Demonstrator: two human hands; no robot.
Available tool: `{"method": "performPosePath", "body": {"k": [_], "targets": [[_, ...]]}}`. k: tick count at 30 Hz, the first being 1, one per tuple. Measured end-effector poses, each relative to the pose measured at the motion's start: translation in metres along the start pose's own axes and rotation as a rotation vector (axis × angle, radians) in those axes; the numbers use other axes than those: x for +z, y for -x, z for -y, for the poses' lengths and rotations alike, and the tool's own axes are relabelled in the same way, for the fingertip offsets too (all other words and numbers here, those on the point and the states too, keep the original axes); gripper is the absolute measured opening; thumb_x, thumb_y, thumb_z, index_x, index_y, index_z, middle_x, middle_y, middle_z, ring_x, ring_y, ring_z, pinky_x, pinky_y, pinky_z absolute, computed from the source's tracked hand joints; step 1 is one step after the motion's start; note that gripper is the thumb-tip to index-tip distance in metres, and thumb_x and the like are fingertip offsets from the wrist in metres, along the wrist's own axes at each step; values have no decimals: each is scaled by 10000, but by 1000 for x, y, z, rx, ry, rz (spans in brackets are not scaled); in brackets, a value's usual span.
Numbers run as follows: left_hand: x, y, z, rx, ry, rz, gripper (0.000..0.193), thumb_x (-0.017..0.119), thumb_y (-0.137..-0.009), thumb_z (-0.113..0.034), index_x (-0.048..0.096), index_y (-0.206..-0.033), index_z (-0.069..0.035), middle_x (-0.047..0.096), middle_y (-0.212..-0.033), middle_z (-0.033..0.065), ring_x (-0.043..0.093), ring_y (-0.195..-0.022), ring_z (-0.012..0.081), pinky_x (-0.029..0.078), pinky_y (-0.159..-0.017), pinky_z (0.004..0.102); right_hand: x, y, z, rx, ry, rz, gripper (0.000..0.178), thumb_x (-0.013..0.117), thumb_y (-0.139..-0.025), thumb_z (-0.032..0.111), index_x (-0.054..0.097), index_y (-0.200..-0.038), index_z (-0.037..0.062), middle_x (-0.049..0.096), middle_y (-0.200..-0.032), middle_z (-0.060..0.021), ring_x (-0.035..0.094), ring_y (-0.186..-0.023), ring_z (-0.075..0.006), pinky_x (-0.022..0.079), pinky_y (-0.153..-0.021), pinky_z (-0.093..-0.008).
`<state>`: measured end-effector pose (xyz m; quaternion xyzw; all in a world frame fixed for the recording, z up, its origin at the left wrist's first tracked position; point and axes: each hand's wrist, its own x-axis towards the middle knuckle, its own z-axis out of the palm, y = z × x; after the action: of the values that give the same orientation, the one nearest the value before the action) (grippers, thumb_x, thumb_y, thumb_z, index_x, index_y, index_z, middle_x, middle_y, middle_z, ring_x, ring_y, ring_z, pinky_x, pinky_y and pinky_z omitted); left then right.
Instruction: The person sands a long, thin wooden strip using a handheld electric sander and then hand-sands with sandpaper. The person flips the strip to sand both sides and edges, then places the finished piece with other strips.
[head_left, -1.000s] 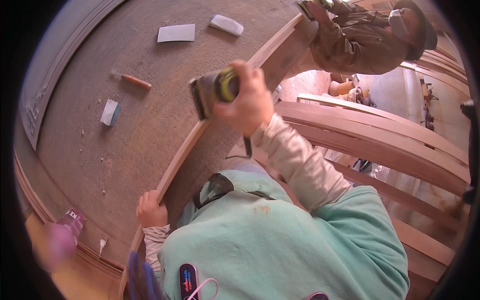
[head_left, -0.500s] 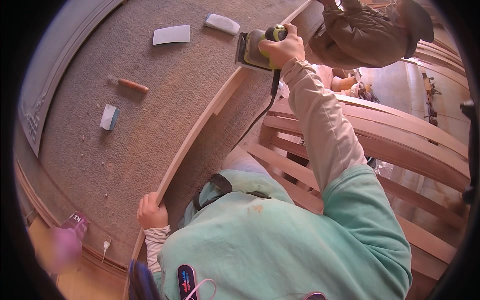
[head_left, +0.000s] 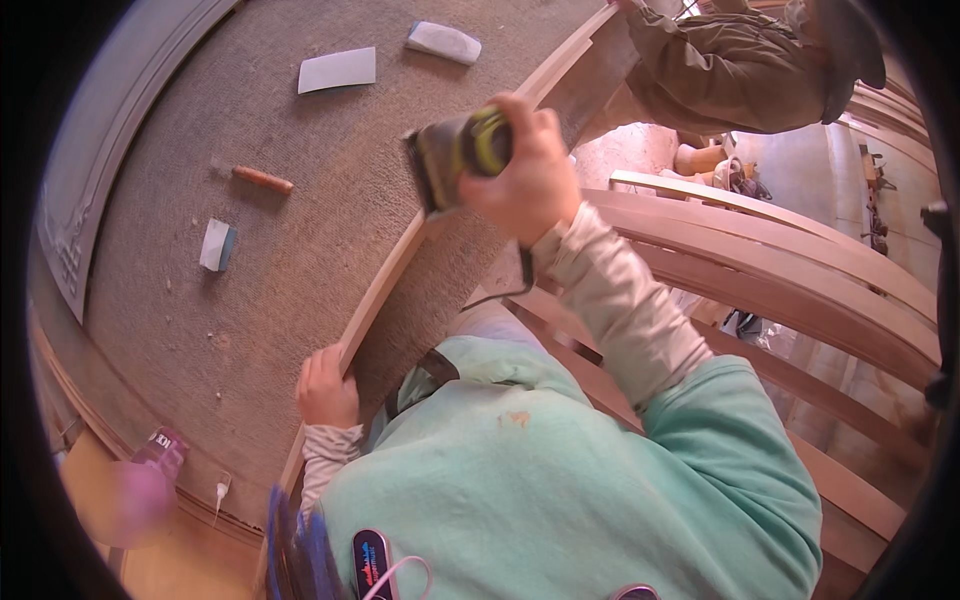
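Note:
My right hand [head_left: 535, 180] is wrapped round the grip of an electric sander [head_left: 443, 158], green and dark, with a flat pad and a black cord [head_left: 505, 295] trailing down toward my body. Motion blurs the sander a little. It sits over a long, narrow, pale wooden strip [head_left: 385, 280] that runs diagonally past my front; whether the pad touches the wood, I cannot tell. Nearer to me, my left hand [head_left: 328, 388] grips the same strip, fingers lying over its far side and the thumb hidden from sight.
The strip lies along a brown carpeted bench [head_left: 290, 250]. On the carpet are a white sheet [head_left: 338, 70], a whitish block [head_left: 443, 43], a blue-and-white block [head_left: 216, 246] and a brush with an orange handle [head_left: 262, 180]. Curved wooden pieces [head_left: 760, 250] stand right; a co-worker [head_left: 740, 65] is at upper right.
My right hand has drawn the sander along the strip, toward me and to the left. My left hand keeps its hold, shifted slightly up and right in view.

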<state>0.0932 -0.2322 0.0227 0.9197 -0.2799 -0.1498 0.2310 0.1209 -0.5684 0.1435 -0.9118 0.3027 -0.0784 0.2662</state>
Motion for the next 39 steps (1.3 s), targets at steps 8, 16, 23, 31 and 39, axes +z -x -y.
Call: {"method": "performPosePath", "body": {"k": [8,16,23,31,39], "targets": [[18,-39,-24,19,-66,36,312,718,-792,-46,630,-1089,-83,668,-997,83,633,-924,302,543,-806,400,-53,-109,-89,256,148,-118,817,759,-693,356,438,-1398,94,525,-1219,-237,628,-1093,-381,535,-949,-400],[19,-40,-21,39,-37,0,264,691,-819,-46,645,-1077,-77,670,-966,98,636,-896,313,537,-789,413,-20,-13,-14,-9,9,77,785,844,-617,241,473,-1306,180,518,-1129,-205,637,-1001,-411,560,-845,-456],[18,-38,-21,8,27,2,298,693,-806,-53,645,-1098,-88,662,-948,107,625,-881,335,526,-768,436,-7,16,4,-135,-6,178,751,825,-621,217,455,-1274,209,507,-1094,-206,675,-844,-447,580,-745,-510],[19,-41,-17,38,-5,37,312,698,-808,-53,634,-1112,-85,663,-956,117,623,-894,340,521,-788,442,-56,-119,-78,263,142,-55,819,778,-701,363,438,-1415,152,519,-1234,-232,638,-1092,-416,545,-957,-419],[18,-40,-18,24,5,25,330,727,-791,-61,636,-1107,-92,669,-969,111,632,-913,335,527,-796,428,-41,-71,-38,141,128,86,820,779,-681,330,434,-1407,164,518,-1242,-220,633,-1111,-403,521,-999,-420]]}}
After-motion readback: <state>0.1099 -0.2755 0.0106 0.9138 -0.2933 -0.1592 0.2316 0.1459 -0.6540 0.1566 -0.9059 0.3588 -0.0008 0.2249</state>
